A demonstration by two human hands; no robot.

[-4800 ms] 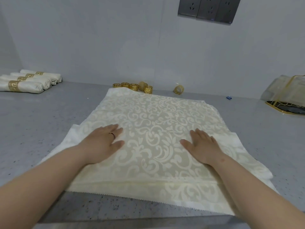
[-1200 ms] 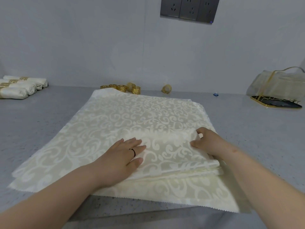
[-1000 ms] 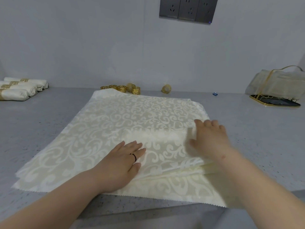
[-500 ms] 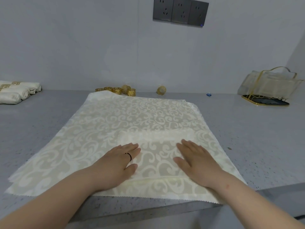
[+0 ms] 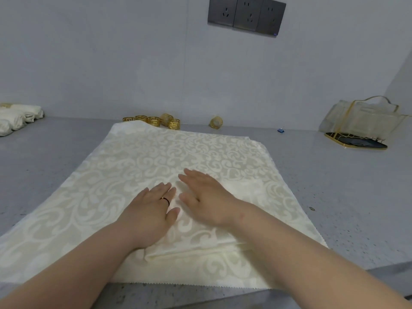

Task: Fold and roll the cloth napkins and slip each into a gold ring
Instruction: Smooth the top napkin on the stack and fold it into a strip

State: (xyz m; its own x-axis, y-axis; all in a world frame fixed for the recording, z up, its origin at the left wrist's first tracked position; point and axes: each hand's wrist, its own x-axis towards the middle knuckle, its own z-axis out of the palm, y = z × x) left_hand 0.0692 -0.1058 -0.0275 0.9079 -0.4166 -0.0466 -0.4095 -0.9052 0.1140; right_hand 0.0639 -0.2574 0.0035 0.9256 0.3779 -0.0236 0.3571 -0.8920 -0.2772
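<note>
On the cream damask cloth napkin [image 5: 156, 161], left hand [image 5: 149, 212] and right hand [image 5: 207, 197] press flat, grasping nothing, smoothing its near fold. Beyond its far edge wait loose gold rings [image 5: 153, 120]; far left, finished ringed rolls [image 5: 15, 118]. Rolling remains.

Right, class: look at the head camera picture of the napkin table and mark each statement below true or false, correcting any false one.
1. Both hands lie flat on the patterned napkin. True: the left hand and right hand rest open on it, side by side.
2. The right hand wears a dark ring. False: the ring is on the left hand.
3. Loose gold rings sit beyond the napkin's far edge, near the wall. True.
4. The rolled napkins lie at the far right. False: they lie at the far left.
5. The napkin under the hands is already inside a gold ring. False: it lies spread out, partly folded.
</note>
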